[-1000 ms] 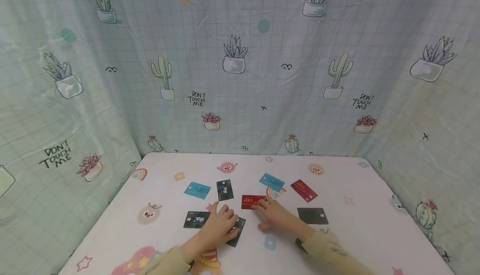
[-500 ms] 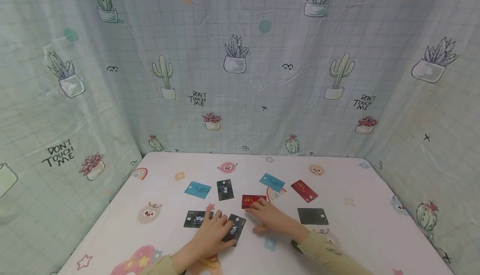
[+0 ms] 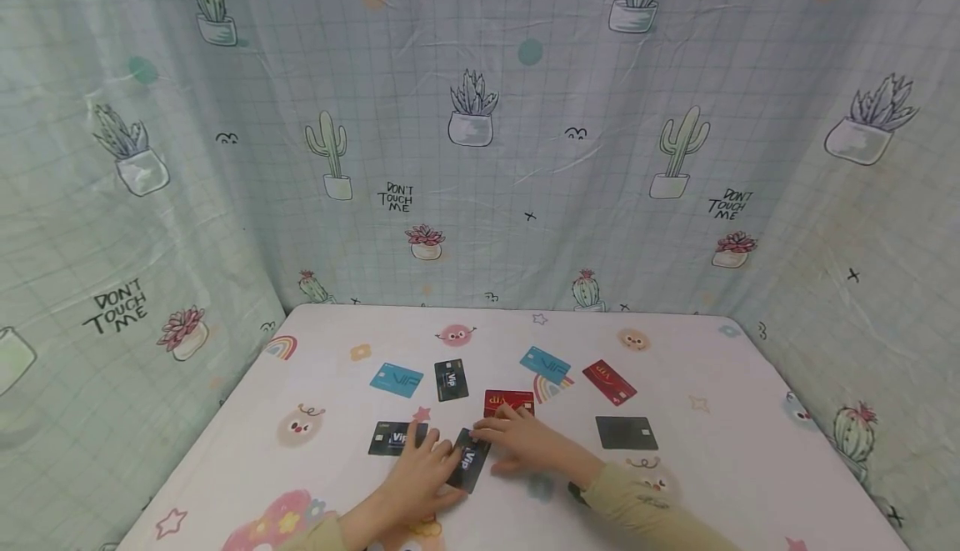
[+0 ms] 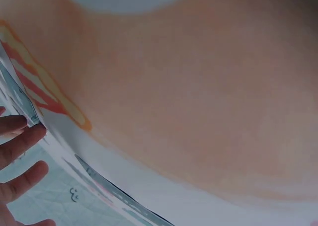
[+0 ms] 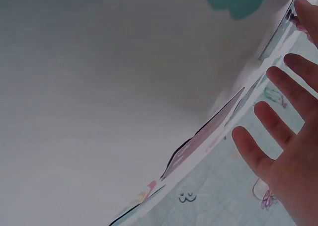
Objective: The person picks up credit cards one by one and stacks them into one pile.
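Several bank-style cards lie flat on the table. My left hand [image 3: 416, 474] rests with spread, relaxed fingers at the left edge of a tilted black Vip card [image 3: 469, 463]. From the other side, my right hand [image 3: 531, 444] brings its fingertips to that card's upper right corner. Its fingers look straight and apart in the right wrist view. Just beyond it, a red VIP card [image 3: 508, 399] is partly covered by the fingers. Another black Vip card [image 3: 388, 439] lies left, its right end behind the left index finger.
Farther back lie a blue card [image 3: 396, 380], an upright black card [image 3: 452, 381], a second blue card [image 3: 545, 363] and a slanted red card [image 3: 609, 382]. A plain dark card [image 3: 626, 433] is at the right. Patterned curtains [image 3: 480, 176] enclose the table [image 3: 720, 468].
My right hand has slid left and nearer, off the red card to the tilted black card. My left hand has drawn back slightly left, uncovering more of that card. The cards stay put.
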Available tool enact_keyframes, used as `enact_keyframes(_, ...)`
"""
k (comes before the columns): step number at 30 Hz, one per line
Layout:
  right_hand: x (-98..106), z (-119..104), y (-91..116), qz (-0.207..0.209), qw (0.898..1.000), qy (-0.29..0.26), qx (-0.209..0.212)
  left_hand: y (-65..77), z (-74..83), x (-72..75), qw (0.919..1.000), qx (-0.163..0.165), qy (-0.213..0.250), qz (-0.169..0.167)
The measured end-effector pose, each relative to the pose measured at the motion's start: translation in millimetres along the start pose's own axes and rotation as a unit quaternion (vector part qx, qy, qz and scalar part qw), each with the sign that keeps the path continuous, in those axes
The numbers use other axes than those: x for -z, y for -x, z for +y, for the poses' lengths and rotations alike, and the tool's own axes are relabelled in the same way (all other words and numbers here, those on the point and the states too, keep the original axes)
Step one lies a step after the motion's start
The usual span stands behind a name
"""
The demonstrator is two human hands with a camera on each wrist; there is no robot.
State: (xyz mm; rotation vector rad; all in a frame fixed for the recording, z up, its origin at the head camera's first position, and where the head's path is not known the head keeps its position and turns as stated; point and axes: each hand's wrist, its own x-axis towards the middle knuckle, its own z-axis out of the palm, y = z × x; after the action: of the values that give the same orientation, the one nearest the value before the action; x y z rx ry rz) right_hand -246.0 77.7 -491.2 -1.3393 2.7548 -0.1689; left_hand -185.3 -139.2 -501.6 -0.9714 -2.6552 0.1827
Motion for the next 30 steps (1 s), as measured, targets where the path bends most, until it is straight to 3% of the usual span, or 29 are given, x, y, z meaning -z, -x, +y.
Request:
enact_keyframes(10,-2.9,-2.6,-5.8,-0.015,1.000,0.017,0.006,0.5,2.8,-2.3,0.9997,0.000,-0.006,-0.022)
enact_keyframes(16,-2.0,-4.2,-11.5,-0.028,1.000,0.010,0.010,-1.6,3.7,-3.2,0.9998,0.004,-0.006,-0.020)
enact_keyframes(30,-4.7,-1.5,-14.2,-0.014,0.999,0.028,0.027,-4.8,4.4,-3.9,0.9998,0.003,0.014,-0.014)
